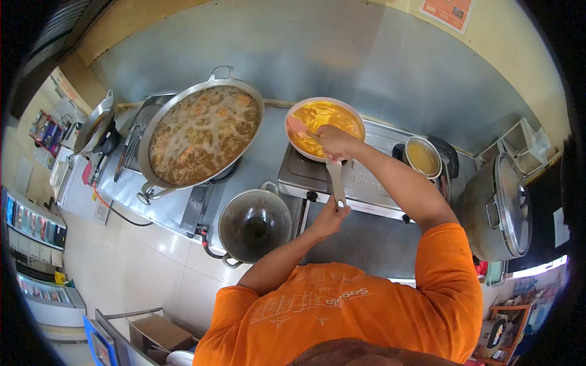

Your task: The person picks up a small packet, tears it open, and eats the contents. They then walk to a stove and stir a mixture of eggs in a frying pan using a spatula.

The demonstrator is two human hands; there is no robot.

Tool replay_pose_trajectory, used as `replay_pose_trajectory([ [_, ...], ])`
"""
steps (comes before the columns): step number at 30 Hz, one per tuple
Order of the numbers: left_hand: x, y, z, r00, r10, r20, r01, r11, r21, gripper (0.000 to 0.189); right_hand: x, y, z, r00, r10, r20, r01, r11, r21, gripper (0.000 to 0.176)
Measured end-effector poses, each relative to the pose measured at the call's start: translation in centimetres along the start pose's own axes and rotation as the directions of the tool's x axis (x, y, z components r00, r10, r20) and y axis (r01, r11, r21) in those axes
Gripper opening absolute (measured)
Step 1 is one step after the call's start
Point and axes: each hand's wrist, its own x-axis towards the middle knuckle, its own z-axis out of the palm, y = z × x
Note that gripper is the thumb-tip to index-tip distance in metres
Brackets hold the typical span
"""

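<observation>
A white frying pan (pixel 351 122) of yellow-orange food sits on a steel gas stove (pixel 366 183). My left hand (pixel 329 221) grips the end of the pan's long grey handle (pixel 336 180). Over the pan's near side, my right hand (pixel 334 141) holds a pink spatula (pixel 298 127) whose blade rests in the food at the left of the pan. Both my arms reach forward from an orange shirt.
A large wok (pixel 201 134) of bubbling oil with frying pieces stands at the left. A dark empty wok (pixel 254 224) sits near my left forearm. A small pot of yellow liquid (pixel 423 157) and a big lidded pot (pixel 500 207) are at the right.
</observation>
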Motion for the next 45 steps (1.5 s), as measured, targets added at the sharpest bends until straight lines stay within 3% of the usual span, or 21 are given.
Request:
replay_pose_trajectory([
  [7,0.8,-1.1,-0.3,1.000,0.024,-0.010,-0.023,0.999,0.044,0.051,3.6,-0.2,0.0,0.978,0.143,-0.149,-0.060,0.888,0.455,0.023],
  [10,0.4,-1.0,-0.2,0.999,0.032,-0.014,-0.032,0.999,0.034,0.052,6.1,1.4,-0.6,0.967,0.216,-0.133,-0.096,0.796,0.597,0.021],
  [16,0.4,-1.1,-0.3,0.998,0.046,-0.040,-0.044,0.998,0.045,0.052,7.5,3.5,-1.7,0.948,0.233,-0.214,-0.040,0.759,0.650,0.025],
  [19,0.2,-0.9,-0.5,0.998,0.060,-0.017,-0.059,0.998,0.035,0.060,5.5,4.4,-3.5,0.965,0.196,-0.173,-0.075,0.840,0.537,0.023],
  [21,-0.3,-0.3,-0.5,0.998,0.063,-0.013,-0.062,0.996,0.064,0.068,2.1,3.2,-5.2,0.974,0.128,-0.189,-0.106,0.987,0.124,0.021],
  [22,-0.7,0.2,-0.4,0.998,0.055,-0.026,-0.052,0.994,0.093,0.071,-0.1,2.3,-5.9,0.979,0.093,-0.183,-0.113,0.989,-0.097,0.022],
  [26,-1.3,-1.0,0.5,0.975,0.125,-0.184,-0.125,0.992,0.012,0.075,-6.0,1.7,-7.2,0.956,-0.221,-0.194,0.060,0.791,-0.608,0.028],
  [28,-2.2,-0.8,0.8,0.959,0.240,-0.153,-0.218,0.965,0.143,0.075,-7.7,2.5,-7.9,0.918,-0.386,-0.094,0.169,0.595,-0.785,0.031],
  [31,-1.3,-3.5,0.8,0.938,0.339,-0.076,-0.307,0.911,0.274,0.072,-12.0,0.4,-6.9,0.959,-0.284,0.008,0.159,0.509,-0.846,0.032],
  [37,-2.0,-2.3,0.7,0.938,0.342,-0.061,-0.302,0.889,0.343,0.066,-10.3,1.2,-3.6,0.996,-0.064,0.060,0.086,0.596,-0.799,0.027],
  [39,-1.9,-2.7,0.5,0.919,0.393,-0.046,-0.357,0.874,0.330,0.067,-8.4,1.8,-3.0,0.995,-0.097,0.036,0.086,0.579,-0.811,0.026],
  [45,-2.0,-2.1,0.1,0.944,0.330,-0.013,-0.304,0.882,0.360,0.065,-2.2,4.0,-3.1,0.967,-0.253,-0.009,0.134,0.543,-0.829,0.026],
])
